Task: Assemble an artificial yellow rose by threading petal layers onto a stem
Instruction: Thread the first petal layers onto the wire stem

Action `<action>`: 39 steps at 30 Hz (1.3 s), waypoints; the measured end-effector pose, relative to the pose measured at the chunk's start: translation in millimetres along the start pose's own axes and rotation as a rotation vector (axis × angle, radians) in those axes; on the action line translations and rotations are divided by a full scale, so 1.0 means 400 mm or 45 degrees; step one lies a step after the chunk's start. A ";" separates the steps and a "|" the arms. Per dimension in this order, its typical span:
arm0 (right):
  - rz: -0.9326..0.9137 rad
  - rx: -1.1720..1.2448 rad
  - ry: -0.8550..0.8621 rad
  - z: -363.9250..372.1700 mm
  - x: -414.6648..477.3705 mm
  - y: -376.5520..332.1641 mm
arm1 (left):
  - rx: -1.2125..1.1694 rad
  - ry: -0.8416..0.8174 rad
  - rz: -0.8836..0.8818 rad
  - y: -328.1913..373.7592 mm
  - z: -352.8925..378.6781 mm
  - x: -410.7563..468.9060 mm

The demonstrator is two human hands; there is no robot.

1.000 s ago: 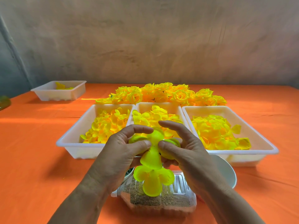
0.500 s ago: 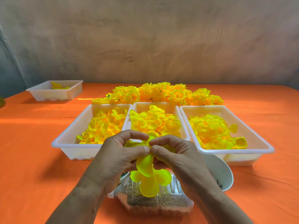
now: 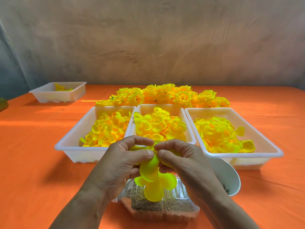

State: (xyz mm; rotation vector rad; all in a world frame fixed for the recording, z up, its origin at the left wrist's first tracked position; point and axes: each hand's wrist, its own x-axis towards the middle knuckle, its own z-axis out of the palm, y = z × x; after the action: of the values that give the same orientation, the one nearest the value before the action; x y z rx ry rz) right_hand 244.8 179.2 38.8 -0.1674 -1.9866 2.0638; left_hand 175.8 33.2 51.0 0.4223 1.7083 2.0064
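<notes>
Pinching bright yellow petal layers [image 3: 148,171] between thumbs and forefingers, the left hand [image 3: 118,164] and right hand [image 3: 183,162] are gripping them together above a clear plastic container [image 3: 165,207], just in front of three white trays [image 3: 82,154] of loose petals [image 3: 158,124] on an orange table [image 3: 33,146].

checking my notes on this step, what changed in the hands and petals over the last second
Both hands' fingertips came together: the left hand and right hand now pinch the upper petal layer folded, where it lay spread open before. The lower petal layer still hangs below. Trays, roses and bowl stayed put.
</notes>
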 end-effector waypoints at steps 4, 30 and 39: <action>-0.007 -0.008 0.020 -0.001 -0.001 0.003 | -0.019 -0.010 -0.009 0.001 -0.003 0.000; 0.000 -0.048 -0.027 0.005 0.016 -0.001 | -0.169 0.107 0.066 -0.027 0.018 -0.014; 0.047 -0.009 -0.035 -0.001 0.023 0.001 | -0.087 0.108 0.044 -0.029 0.015 -0.016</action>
State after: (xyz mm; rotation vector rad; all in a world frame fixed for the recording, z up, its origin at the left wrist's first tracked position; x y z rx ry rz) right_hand 236.0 182.0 39.5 -0.1793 -2.0216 2.0926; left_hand 186.0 36.3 40.9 0.3503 1.6870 2.1282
